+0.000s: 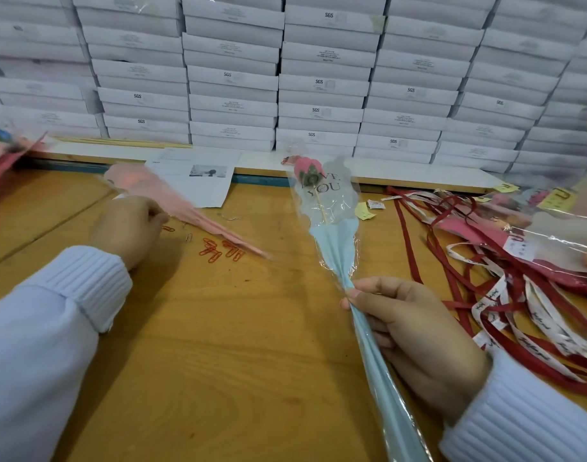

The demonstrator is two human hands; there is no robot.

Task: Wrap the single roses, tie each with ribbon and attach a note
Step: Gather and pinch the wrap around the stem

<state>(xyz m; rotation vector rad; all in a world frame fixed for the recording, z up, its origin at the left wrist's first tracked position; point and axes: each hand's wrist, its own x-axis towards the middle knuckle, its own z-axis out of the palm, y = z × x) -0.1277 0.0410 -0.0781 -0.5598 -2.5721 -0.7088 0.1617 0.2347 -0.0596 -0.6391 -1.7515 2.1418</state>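
My right hand [415, 338] grips the gathered neck of a wrapped rose [332, 235]: a pink bud on a thin stick inside a clear sleeve printed "LOVE YOU", with pale blue paper twisted below. It stands tilted over the wooden table [218, 345]. My left hand [128, 225] holds a second rose in a pink wrap [185, 208], blurred, its tail pointing right and down across the table. Orange paper clips [218, 250] lie just below that wrap. A tangle of red and white printed ribbons [505, 295] lies on the right.
Stacked white boxes [285, 78] form a wall behind the table. A printed sheet [202, 178] lies at the back middle. Finished wrapped roses [551, 235] with yellow notes sit at the far right, more wrapped flowers [5, 151] at the far left. A small yellow note [365, 211] lies beside the blue rose.
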